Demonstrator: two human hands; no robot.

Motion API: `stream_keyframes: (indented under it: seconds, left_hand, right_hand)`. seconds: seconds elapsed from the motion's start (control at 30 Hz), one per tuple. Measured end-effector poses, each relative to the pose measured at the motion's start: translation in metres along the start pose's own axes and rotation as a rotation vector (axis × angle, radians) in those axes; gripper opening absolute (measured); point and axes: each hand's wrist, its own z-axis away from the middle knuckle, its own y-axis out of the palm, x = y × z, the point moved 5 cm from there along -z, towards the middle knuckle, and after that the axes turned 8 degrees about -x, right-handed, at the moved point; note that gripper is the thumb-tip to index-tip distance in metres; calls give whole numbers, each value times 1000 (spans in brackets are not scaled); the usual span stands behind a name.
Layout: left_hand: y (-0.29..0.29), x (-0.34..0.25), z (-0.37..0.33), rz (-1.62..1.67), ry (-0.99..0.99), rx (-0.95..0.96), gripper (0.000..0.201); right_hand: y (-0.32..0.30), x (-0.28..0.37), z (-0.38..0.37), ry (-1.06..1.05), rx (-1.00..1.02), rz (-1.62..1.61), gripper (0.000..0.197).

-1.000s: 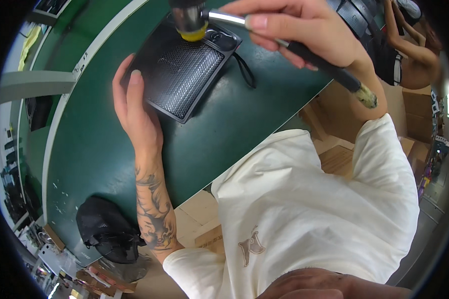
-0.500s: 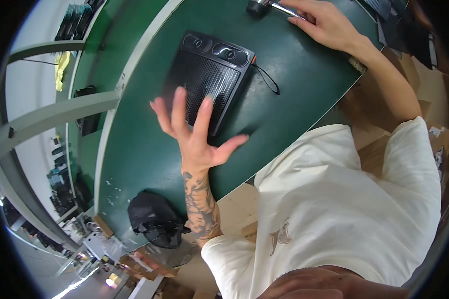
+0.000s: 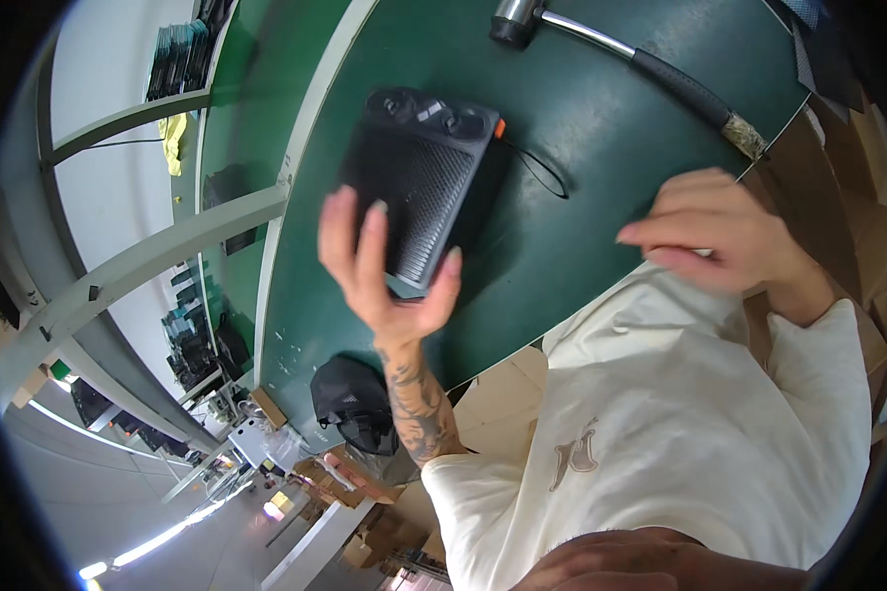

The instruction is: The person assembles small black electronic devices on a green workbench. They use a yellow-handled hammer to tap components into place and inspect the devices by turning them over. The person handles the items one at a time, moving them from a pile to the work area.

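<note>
A black portable speaker point(image 3: 419, 177) with a ribbed grille, two round parts along its far end, an orange tab and a thin cord loop is over the green table. My left hand point(image 3: 384, 276) grips its near end, thumb at the right side and fingers on the left; motion blurs both. Whether the speaker is fully off the surface, I cannot tell. My right hand point(image 3: 710, 231) hovers by the front edge, its fingers curled together around nothing visible and slightly blurred. Beyond it lies a hammer point(image 3: 621, 49) with a metal shaft and black grip.
Near the left front corner of the green table point(image 3: 581, 138) sits a black bag point(image 3: 350, 404). A pale metal frame point(image 3: 168, 236) runs along the left side. Cardboard boxes point(image 3: 848, 207) stand beyond the right edge, and dark sheets point(image 3: 833, 59) lie at the far right corner.
My right hand has let go of the hammer and come back toward my body. My left hand, spread over the speaker before, has closed on its near end, and the speaker has shifted slightly.
</note>
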Motion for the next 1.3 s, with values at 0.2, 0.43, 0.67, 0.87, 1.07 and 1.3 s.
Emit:
stream_keyframes:
  seconds: [0.2,0.43,0.67,0.87,1.07,1.3]
  left_hand:
    - [23,-10,-102,-212,83,307,66]
    - [52,4,-130,-255,230,435,83]
    - [50,27,-168,-181,57,332,71]
    - [61,103,-234,-239,-68,279,79]
    - [81,196,-276,-360,-317,267,94]
    - [100,217,-277,-201,-340,217,81]
  right_hand:
    - [20,-17,12,161,-83,14,21]
    - [11,-23,11,185,-86,-28,20]
    - [8,-20,6,116,-113,-98,22]
    - [5,-22,7,65,-115,-43,25]
    - [4,-19,4,35,-63,-18,25]
    - [4,-23,4,71,-74,-41,24]
